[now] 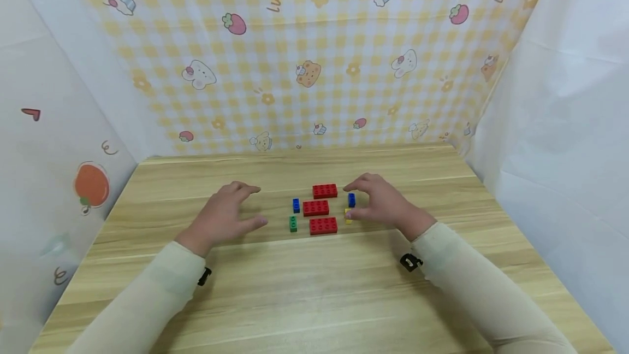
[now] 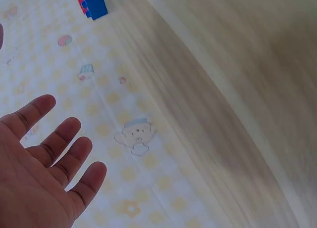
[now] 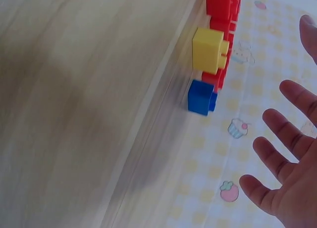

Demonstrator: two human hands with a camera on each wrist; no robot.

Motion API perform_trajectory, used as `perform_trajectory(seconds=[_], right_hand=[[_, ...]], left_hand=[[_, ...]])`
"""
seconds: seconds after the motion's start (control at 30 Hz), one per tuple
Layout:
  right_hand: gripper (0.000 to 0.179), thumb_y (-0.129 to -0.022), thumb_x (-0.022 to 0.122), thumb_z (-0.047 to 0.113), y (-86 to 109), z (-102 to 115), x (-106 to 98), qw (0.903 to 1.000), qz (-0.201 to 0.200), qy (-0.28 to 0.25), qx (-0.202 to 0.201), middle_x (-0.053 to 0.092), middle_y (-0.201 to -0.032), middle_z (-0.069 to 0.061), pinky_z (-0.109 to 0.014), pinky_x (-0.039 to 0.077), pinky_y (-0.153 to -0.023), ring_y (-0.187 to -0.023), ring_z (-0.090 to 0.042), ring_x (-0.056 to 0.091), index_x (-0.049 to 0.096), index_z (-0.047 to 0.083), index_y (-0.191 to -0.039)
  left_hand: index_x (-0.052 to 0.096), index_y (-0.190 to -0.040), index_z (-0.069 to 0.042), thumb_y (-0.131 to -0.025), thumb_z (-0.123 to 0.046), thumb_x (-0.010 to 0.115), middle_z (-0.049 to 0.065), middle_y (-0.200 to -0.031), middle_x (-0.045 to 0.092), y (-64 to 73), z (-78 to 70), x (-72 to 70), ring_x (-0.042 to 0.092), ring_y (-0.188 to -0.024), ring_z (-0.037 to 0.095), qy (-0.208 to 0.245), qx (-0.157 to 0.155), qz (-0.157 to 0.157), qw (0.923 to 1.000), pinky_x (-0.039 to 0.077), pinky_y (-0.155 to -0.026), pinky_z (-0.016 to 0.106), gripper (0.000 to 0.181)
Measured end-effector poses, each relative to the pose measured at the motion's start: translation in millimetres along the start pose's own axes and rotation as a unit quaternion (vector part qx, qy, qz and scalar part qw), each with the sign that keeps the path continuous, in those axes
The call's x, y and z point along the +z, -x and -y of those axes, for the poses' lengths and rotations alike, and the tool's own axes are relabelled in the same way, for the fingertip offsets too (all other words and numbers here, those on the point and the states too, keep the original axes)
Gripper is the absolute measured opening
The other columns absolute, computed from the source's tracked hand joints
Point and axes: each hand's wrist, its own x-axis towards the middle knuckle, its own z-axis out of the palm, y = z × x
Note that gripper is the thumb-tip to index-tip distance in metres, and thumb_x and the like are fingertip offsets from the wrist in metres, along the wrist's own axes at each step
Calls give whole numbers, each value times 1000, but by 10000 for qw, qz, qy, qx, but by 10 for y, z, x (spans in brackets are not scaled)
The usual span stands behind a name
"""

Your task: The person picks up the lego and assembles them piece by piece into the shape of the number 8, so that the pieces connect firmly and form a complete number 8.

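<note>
Three red bricks point(image 1: 316, 208) lie in a loose column mid-table, studs up. To their left sit a small blue brick point(image 1: 296, 205) and a green brick point(image 1: 292, 224). On the right are another blue brick point(image 1: 351, 200) and a yellow brick point(image 3: 207, 50), partly covered by the right thumb in the head view. My left hand point(image 1: 226, 212) hovers left of the bricks, fingers spread and holding nothing. My right hand point(image 1: 380, 201) hovers at the right of the group, its fingers point(image 3: 285, 129) apart and its palm bare.
The bricks stand on a wood-grain table point(image 1: 304, 288). Behind it hangs a yellow checked cloth point(image 1: 334, 102) with cartoon prints. White sheets point(image 1: 555, 113) flank both sides. Each wrist wears a black strap buckle point(image 1: 410, 261).
</note>
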Motion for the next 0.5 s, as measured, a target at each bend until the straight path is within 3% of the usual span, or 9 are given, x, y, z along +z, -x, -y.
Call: perform_trajectory(seconds=[0.5], right_hand=[[44, -84, 91, 32, -89, 167, 171, 9990, 272, 300, -169, 67, -123, -3, -46, 54, -98, -115, -28, 62, 77, 14, -122]], left_hand=[[60, -146, -6, -93, -50, 77, 18, -142, 58, -74, -177, 172, 55, -130, 41, 40, 221, 123, 9997, 45, -107, 64, 71]])
